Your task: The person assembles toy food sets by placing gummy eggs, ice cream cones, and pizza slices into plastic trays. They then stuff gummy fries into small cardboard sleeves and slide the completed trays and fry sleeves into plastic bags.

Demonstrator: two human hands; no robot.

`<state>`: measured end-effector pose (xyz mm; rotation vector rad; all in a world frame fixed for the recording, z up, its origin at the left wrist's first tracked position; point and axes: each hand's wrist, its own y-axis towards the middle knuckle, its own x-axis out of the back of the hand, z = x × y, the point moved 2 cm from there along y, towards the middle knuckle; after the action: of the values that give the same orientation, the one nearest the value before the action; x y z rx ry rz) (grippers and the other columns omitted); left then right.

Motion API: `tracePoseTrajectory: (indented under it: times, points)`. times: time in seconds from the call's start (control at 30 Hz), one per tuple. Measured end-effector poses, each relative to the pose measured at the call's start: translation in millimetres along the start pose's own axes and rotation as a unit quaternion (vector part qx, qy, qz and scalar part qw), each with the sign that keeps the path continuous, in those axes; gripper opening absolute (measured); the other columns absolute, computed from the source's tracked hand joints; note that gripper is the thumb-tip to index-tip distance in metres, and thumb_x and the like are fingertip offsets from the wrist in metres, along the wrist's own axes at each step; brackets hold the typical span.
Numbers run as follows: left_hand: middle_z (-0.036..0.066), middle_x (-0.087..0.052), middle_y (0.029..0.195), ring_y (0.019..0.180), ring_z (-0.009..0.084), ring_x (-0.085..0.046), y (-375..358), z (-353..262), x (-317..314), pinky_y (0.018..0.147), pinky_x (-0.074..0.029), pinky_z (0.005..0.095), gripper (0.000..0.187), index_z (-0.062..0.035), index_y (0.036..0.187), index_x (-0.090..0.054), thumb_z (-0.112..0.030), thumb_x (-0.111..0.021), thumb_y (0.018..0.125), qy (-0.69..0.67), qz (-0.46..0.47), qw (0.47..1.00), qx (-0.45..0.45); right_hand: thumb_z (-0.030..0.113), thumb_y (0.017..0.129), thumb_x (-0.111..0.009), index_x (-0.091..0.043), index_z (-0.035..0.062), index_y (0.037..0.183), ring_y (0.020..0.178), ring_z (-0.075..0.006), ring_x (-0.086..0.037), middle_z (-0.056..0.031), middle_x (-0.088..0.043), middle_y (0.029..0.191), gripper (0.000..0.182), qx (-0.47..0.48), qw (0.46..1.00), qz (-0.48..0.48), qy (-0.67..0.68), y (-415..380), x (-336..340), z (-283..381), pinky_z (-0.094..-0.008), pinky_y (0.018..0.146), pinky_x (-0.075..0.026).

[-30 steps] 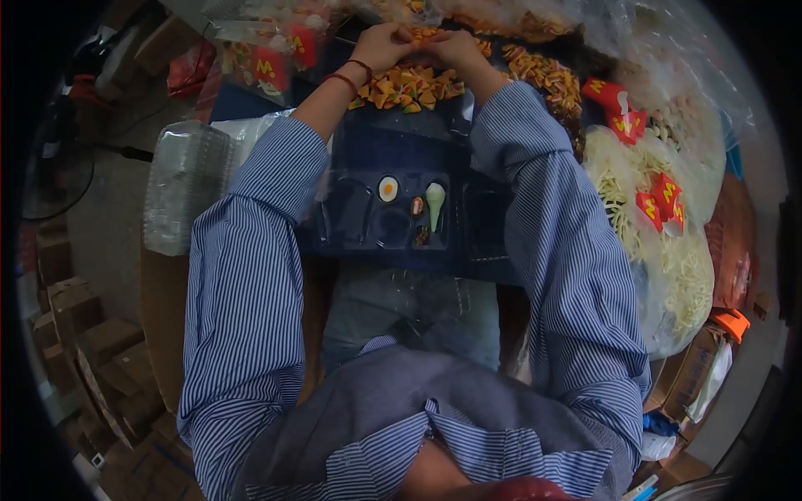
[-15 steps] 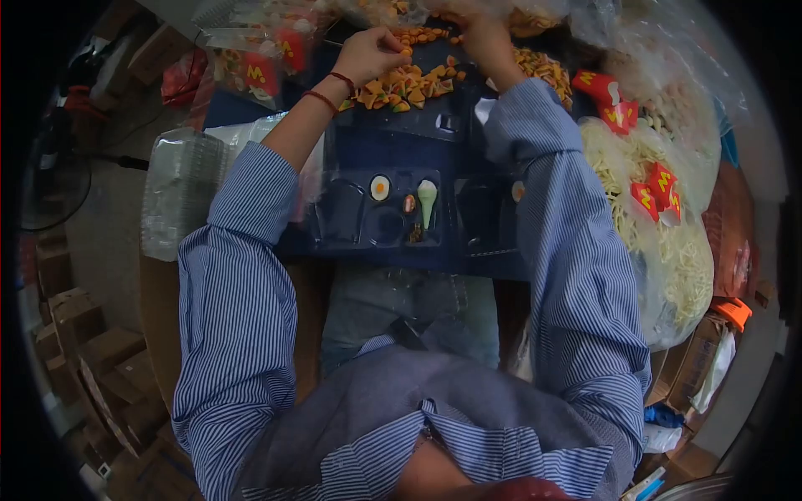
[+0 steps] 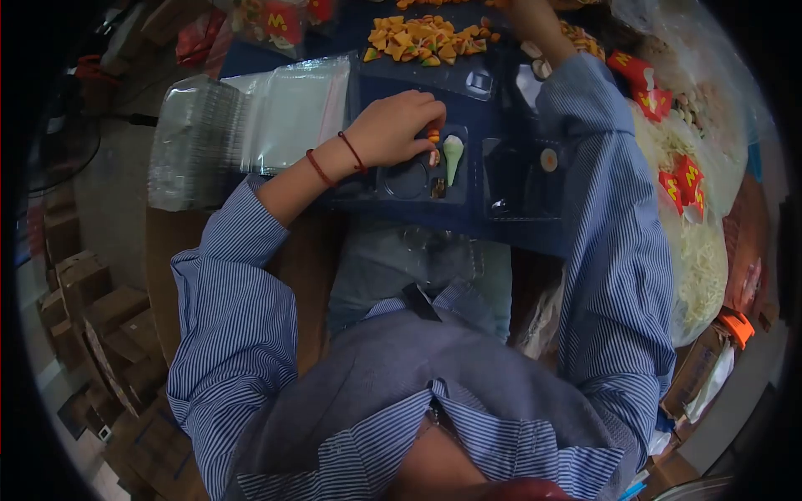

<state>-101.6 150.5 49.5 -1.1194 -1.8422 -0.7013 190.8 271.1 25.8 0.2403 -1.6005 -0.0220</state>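
My left hand (image 3: 396, 125) is over the near clear plastic tray (image 3: 461, 177), thumb and fingers closed in a pinch on a small orange-and-red miniature (image 3: 433, 135). Just below the fingertips lies a tiny pinkish-brown piece (image 3: 434, 158). Beside it in the tray are a pale green miniature ice cream cone (image 3: 453, 157) and a small dark brown piece (image 3: 439, 188). At the top edge my right hand (image 3: 539, 27) reaches toward the orange pieces, its fingers mostly cut off by the frame. The miniature fried egg seen in the tray earlier is hidden under my left hand.
Orange-yellow miniatures (image 3: 426, 40) lie heaped at the back. A second clear tray (image 3: 518, 204) holds a small round egg-like piece (image 3: 548, 159). Stacked clear packaging (image 3: 196, 146) stands at left. Bags of pale strips (image 3: 697, 259) and red fries boxes (image 3: 690, 179) are at right.
My left hand has come down from the orange heap to the near tray with a small piece in its pinch. The right hand stays at the back; the view has shifted.
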Motion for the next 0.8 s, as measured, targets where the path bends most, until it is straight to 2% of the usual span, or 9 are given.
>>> tracePoseTrajectory:
  times: [0.2,0.27,0.37,0.4,0.43,0.5,0.53,0.63,0.8]
  points:
    - [0.008,-0.056,0.1,0.097,0.0272,-0.057,-13,5,2,0.082,-0.05,0.0362,0.029,-0.0078,0.099,-0.06,-0.021,-0.074,0.078,-0.016,-0.081,0.994,-0.069,0.02,0.092,-0.064,-0.069,0.007,0.105,0.079,-0.0136,-0.067,-0.007,-0.071,0.087,0.019,0.014,1.0,-0.006,0.001,-61,70,5,-0.0261,0.065,-0.052]
    - [0.008,-0.057,0.101,0.097,0.0273,-0.057,-24,6,0,0.082,-0.049,0.0362,0.027,-0.0077,0.101,-0.061,-0.019,-0.072,0.08,0.01,-0.072,0.993,-0.092,0.006,0.091,-0.061,-0.064,0.0107,0.117,0.091,-0.0196,-0.068,-0.008,-0.069,0.1,0.026,0.119,0.961,-0.158,0.192,-115,130,29,-0.0319,0.077,-0.055]
    - [0.008,-0.057,0.102,0.098,0.0273,-0.056,-35,-6,-1,0.082,-0.049,0.0362,0.024,-0.007,0.103,-0.062,-0.016,-0.069,0.082,0.068,-0.093,0.986,-0.117,0.012,0.091,-0.065,-0.064,0.0056,0.107,0.077,-0.011,-0.064,-0.0045,-0.068,0.086,0.017,0.043,0.937,-0.115,0.327,-181,144,44,-0.0243,0.063,-0.05]
    - [0.008,-0.057,0.103,0.098,0.0271,-0.056,-36,-14,-1,0.082,-0.048,0.0361,0.022,-0.0064,0.103,-0.063,-0.014,-0.068,0.083,0.097,-0.123,0.98,-0.121,0.008,0.09,-0.065,-0.062,0.0042,0.108,0.077,-0.0107,-0.063,-0.0047,-0.067,0.089,0.018,-0.042,0.862,-0.046,0.504,-202,147,53,-0.0238,0.064,-0.05]
    - [0.008,-0.057,0.103,0.098,0.0271,-0.056,-34,-27,1,0.082,-0.048,0.0361,0.022,-0.0064,0.103,-0.063,-0.014,-0.068,0.083,0.094,-0.124,0.979,-0.131,0.005,0.09,-0.065,-0.06,0.0028,0.109,0.077,-0.0104,-0.062,-0.0049,-0.066,0.092,0.02,-0.127,0.745,0.021,0.654,-221,146,59,-0.0233,0.065,-0.049]
    - [0.008,-0.058,0.102,0.091,0.0253,-0.059,-30,-64,8,0.075,-0.049,0.0343,0.023,-0.0045,0.104,-0.062,-0.012,-0.068,0.083,-0.113,-0.161,0.979,-0.06,0.005,0.09,-0.064,-0.058,-0.0001,0.111,0.078,-0.0129,-0.063,-0.0075,-0.066,0.097,0.022,-0.16,0.58,0.015,0.798,-258,125,78,-0.0229,0.068,-0.049]
    - [0.009,-0.059,0.103,0.08,0.0164,-0.063,-27,-85,7,0.067,-0.05,0.0273,0.024,-0.0017,0.107,-0.062,-0.004,-0.068,0.084,-0.208,-0.122,0.97,0.001,0.004,0.09,-0.063,-0.057,-0.001,0.111,0.08,-0.0141,-0.064,-0.0092,-0.066,0.099,0.023,-0.197,0.526,0.009,0.827,-273,120,90,-0.0233,0.07,-0.049]
    - [0.009,-0.059,0.103,0.073,0.0156,-0.063,-14,-144,-11,0.063,-0.051,0.0261,0.027,-0.0012,0.107,-0.061,-0.003,-0.071,0.082,-0.266,-0.184,0.945,-0.053,0.004,0.09,-0.064,-0.057,-0.001,0.111,0.082,-0.0151,-0.065,-0.0107,-0.066,0.1,0.023,-0.236,0.434,-0.049,0.868,-304,104,122,-0.0238,0.072,-0.05]
    - [0.01,-0.06,0.093,0.076,0.0197,-0.066,-2,-176,-51,0.065,-0.053,0.0281,0.026,-0.0011,0.103,-0.059,-0.004,-0.071,0.08,-0.278,-0.219,0.93,-0.101,0.006,0.09,-0.066,-0.06,-0.001,0.105,0.081,-0.0137,-0.065,-0.0104,-0.068,0.096,0.018,-0.269,0.456,-0.209,0.822,-346,97,140,-0.0237,0.074,-0.051]
